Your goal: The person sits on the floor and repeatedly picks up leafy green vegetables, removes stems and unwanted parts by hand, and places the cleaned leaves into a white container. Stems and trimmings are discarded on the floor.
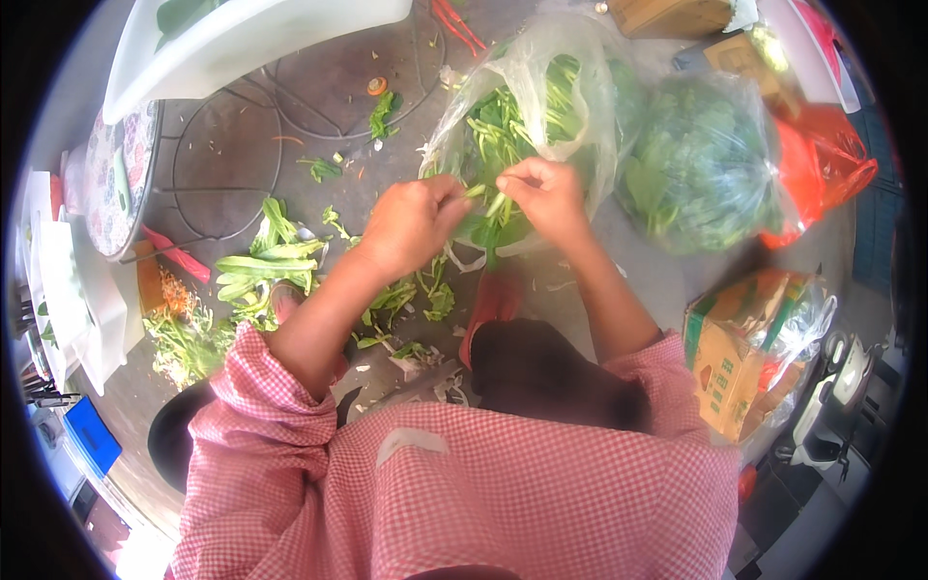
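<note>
My left hand [411, 220] is closed in a pinch on a green leafy vegetable stem [496, 207], whose leaves hang below my fingers. Close on its right, the thumb and forefinger of my right hand [549, 198] are pressed together at the same stem. Both hands are over the near edge of an open clear plastic bag [597, 92], which holds a heap of cut green stalks [505, 126]. My fingers partly hide where the stem is gripped.
A tied clear bag of leafy greens [701, 164] stands to the right, by a red plastic bag [822, 169] and an open cardboard box [739, 372]. Loose leaves [266, 266] and trimmings [188, 343] litter the floor at left. Farther off are a wire frame [227, 164] and a white tub [251, 48].
</note>
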### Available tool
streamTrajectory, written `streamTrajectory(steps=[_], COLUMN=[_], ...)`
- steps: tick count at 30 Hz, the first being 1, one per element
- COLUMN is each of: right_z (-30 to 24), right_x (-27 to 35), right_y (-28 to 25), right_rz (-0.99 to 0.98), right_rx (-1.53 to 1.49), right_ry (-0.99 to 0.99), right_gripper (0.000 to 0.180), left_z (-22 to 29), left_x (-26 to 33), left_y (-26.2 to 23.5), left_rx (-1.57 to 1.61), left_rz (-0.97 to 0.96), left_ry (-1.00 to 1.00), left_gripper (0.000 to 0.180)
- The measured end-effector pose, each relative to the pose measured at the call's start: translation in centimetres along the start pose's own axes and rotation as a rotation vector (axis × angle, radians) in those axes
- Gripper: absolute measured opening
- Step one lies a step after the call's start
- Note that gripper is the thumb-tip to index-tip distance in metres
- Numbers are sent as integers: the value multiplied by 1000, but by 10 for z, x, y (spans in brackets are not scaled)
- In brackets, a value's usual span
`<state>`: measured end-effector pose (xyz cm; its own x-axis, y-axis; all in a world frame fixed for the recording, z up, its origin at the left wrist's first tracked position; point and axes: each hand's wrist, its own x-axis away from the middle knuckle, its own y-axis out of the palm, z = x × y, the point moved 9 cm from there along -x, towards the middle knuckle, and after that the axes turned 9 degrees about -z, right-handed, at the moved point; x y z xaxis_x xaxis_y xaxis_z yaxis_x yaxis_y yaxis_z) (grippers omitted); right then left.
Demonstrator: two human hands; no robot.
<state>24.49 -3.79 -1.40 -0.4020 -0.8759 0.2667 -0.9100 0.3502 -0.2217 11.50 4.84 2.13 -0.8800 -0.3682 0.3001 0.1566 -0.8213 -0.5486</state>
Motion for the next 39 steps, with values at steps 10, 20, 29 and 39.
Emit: streamTrajectory(steps=[10,20,29,39], right_z=[2,14,9,17], right_x=[0,7,5,16], right_y=[13,26,24,52], right_rz=[-56,-451,-260,-390], right_rx=[-275,-206,-313,-736], right_ry=[94,188,170,162], right_gripper=[14,19,20,21], left_z=[-11,-36,-20,-21], left_x=[-11,-11,5,12], left_y=[29,22,59,58], left_rx=[344,216,847,1044], left_rz=[36,-466,-389,-457], left_ry=[-47,-98,-252,-159], left_gripper=[27,20,31,24])
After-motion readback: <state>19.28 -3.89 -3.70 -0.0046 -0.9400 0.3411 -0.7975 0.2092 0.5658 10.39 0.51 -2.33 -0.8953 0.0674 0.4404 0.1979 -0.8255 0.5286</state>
